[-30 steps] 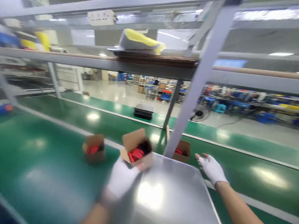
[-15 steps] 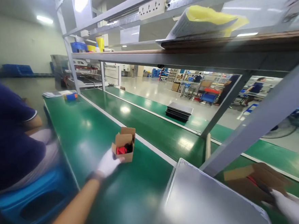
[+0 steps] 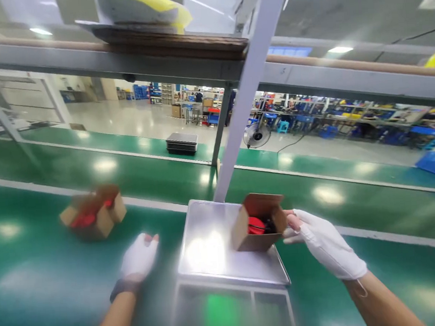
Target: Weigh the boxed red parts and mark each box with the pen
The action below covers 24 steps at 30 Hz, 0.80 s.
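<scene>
Two white-gloved hands of ours reach over the green work surface (image 3: 35,275). Our right hand (image 3: 325,242) holds an open carton (image 3: 258,243) by its right side, the bare fingertips closed on the cardboard. We see that carton above the right part of a shiny metal plate (image 3: 221,216), its back flap standing up; whether its bottom touches the plate we cannot tell. Inside it we make out a red item (image 3: 256,225) with a black item (image 3: 269,226) just beside it, to the right.

Our left hand (image 3: 139,257) is left of the plate, apart from it, with nothing in its grasp that we can see. Its fingers look partly curled, but blur keeps us from telling how wide it stands. Farther left, two cartons (image 3: 104,225) sit side by side, blurred, with red showing inside each.

Nearest us, a panel (image 3: 191,314) adjoins the plate and shows a bright green patch (image 3: 220,314). Behind the plate rises a slanting pale post (image 3: 241,101). Across the line we see a stack of dark flat things (image 3: 182,144), and beyond it, to the right, a fan (image 3: 257,135) on the floor side.
</scene>
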Each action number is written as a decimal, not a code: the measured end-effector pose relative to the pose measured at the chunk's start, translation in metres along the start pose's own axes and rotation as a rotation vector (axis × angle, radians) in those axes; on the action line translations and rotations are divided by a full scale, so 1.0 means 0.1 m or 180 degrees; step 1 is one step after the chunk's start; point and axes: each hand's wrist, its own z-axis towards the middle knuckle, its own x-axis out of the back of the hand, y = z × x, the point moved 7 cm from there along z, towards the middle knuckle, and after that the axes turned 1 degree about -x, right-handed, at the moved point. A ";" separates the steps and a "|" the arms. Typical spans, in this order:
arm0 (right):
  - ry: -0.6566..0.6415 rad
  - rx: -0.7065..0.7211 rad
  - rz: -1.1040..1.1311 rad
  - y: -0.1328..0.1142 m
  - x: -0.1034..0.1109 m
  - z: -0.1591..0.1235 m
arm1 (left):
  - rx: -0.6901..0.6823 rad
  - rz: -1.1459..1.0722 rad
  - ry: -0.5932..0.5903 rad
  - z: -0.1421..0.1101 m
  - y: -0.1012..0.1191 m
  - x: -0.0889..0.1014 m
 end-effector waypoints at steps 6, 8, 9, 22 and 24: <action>0.0839 -0.0698 0.1256 1.00 -0.19 -0.19 | -0.0111 0.0040 0.0059 -0.30 -0.03 0.03; 0.0927 -0.0971 0.1232 1.43 -0.32 -0.32 | -0.0102 0.0050 0.0066 -0.42 -0.07 0.05; 0.0954 -0.1032 0.1202 1.59 -0.39 -0.40 | -0.0092 0.0042 0.0055 -0.48 -0.08 0.05; 0.1242 -0.0880 0.0962 1.60 -0.45 -0.69 | -0.0478 -0.1572 -0.0400 -0.80 0.25 -0.08; 0.1384 -0.0731 0.0750 1.40 -0.31 -0.67 | -0.0474 -0.1849 -0.0301 -0.77 0.35 0.05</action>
